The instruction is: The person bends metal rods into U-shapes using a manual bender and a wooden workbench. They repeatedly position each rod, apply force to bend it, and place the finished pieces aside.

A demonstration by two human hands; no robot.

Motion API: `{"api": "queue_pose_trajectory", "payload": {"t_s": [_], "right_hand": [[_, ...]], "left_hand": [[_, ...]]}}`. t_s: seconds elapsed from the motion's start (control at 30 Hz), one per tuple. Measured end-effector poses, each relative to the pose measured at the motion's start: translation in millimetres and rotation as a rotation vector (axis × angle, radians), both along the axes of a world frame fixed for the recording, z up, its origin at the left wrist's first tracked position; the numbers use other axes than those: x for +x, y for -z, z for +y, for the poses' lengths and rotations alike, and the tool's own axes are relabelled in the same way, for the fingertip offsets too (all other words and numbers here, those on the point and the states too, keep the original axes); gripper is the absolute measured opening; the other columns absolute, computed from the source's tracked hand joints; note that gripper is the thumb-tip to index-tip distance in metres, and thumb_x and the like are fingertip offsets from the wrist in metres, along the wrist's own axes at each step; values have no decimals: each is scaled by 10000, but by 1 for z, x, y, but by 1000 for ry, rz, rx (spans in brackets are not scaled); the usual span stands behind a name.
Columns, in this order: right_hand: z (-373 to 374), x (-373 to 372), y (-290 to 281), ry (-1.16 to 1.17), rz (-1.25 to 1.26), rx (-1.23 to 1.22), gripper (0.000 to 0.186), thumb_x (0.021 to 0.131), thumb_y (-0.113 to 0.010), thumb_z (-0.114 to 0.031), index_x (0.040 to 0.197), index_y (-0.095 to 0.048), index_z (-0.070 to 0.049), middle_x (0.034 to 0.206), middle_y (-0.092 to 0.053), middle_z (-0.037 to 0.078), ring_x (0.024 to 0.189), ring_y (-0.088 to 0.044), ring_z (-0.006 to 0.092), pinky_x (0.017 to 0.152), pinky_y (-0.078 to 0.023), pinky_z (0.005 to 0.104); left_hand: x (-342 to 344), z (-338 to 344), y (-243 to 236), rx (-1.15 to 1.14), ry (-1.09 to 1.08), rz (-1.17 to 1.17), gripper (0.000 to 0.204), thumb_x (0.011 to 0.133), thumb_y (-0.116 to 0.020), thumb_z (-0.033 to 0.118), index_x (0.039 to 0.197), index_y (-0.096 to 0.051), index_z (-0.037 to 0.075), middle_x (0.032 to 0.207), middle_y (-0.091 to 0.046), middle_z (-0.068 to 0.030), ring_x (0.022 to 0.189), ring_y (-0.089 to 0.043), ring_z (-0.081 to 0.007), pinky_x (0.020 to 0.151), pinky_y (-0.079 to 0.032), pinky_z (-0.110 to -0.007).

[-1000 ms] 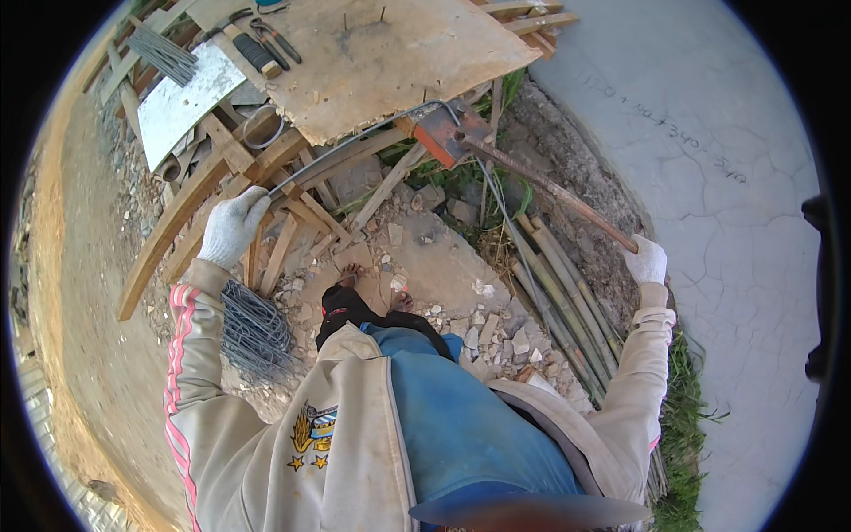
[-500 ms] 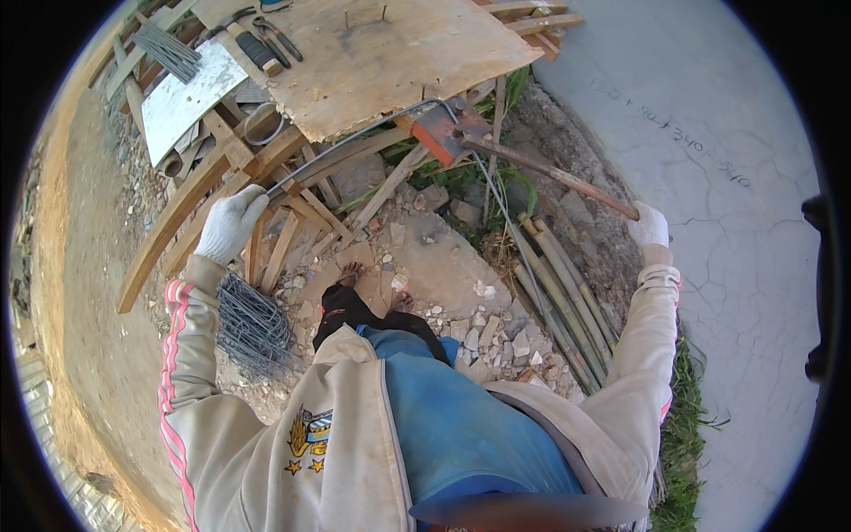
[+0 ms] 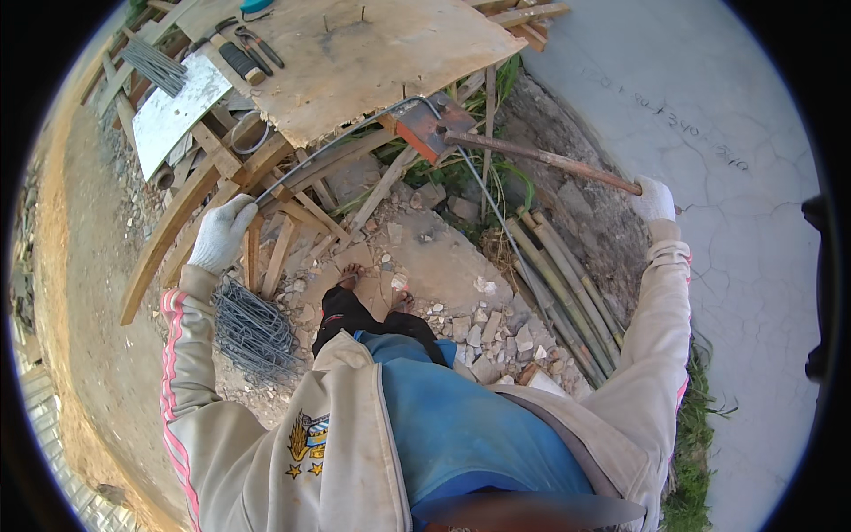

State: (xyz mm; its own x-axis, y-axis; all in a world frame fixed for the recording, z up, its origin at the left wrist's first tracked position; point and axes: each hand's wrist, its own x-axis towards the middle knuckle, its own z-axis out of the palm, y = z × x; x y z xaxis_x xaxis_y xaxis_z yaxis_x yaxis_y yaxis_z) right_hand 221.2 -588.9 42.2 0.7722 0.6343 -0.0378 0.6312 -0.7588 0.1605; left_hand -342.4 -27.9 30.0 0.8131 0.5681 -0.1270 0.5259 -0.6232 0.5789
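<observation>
A thin grey steel rebar [image 3: 337,139] runs from my left hand to a bending block, turns sharply there, and slopes down toward the bamboo poles. My gloved left hand [image 3: 222,232] is closed around the rebar's left end. My gloved right hand [image 3: 654,200] grips the far end of a rusty bending lever [image 3: 554,160], a long round bar. The lever's other end lies at the bending block [image 3: 432,129], an orange and dark metal-topped piece at the work board's near edge. Both arms are stretched out to the sides.
Pliers [image 3: 259,46] and a black-wrapped hand tool [image 3: 238,62] lie on the worn plywood board [image 3: 372,53]. Cut rods [image 3: 155,64] rest at far left. Below are curved timbers [image 3: 173,230], tangled wire stirrups [image 3: 253,330], bamboo poles [image 3: 567,297] and rubble [image 3: 487,337]. A grey concrete surface [image 3: 745,266] is at right.
My right hand has swung the lever's handle end away from me, while the view has shifted slightly. My left hand keeps its hold on the rebar.
</observation>
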Motion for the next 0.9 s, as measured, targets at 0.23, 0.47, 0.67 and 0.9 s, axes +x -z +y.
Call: {"api": "queue_pose_trajectory", "payload": {"t_s": [0.23,0.47,0.67,0.9], "right_hand": [[15,11,17,33,12,3,218,863,-690,-313,952,-706,-114,924,-721,207,938,-681,448,798,-525,543],[-6,-16,28,43,-34,47,237,883,-684,-367,944,-705,-139,919,-727,195,929,-688,438,795,-527,550],[-6,-32,24,129,10,1,231,874,-698,-371,924,-714,-146,935,-730,190,935,-686,437,803,-534,540],[-8,-47,20,151,-16,-1,243,878,-692,-379,969,-741,-159,956,-735,188,957,-690,431,830,-542,532]], "left_hand": [[1,0,-11,7,-12,50,290,1026,-602,254,1154,-696,12,901,-703,-244,881,-707,-403,806,-538,-432],[0,2,-2,-3,-31,11,291,1026,-614,262,1157,-704,19,907,-710,-238,863,-709,-393,806,-544,-430],[2,10,4,54,34,-13,308,1026,-618,273,1173,-702,16,965,-722,-248,942,-717,-406,843,-547,-433],[0,14,10,67,87,-40,330,1031,-608,290,1179,-699,10,985,-722,-256,986,-712,-418,870,-542,-437]]}}
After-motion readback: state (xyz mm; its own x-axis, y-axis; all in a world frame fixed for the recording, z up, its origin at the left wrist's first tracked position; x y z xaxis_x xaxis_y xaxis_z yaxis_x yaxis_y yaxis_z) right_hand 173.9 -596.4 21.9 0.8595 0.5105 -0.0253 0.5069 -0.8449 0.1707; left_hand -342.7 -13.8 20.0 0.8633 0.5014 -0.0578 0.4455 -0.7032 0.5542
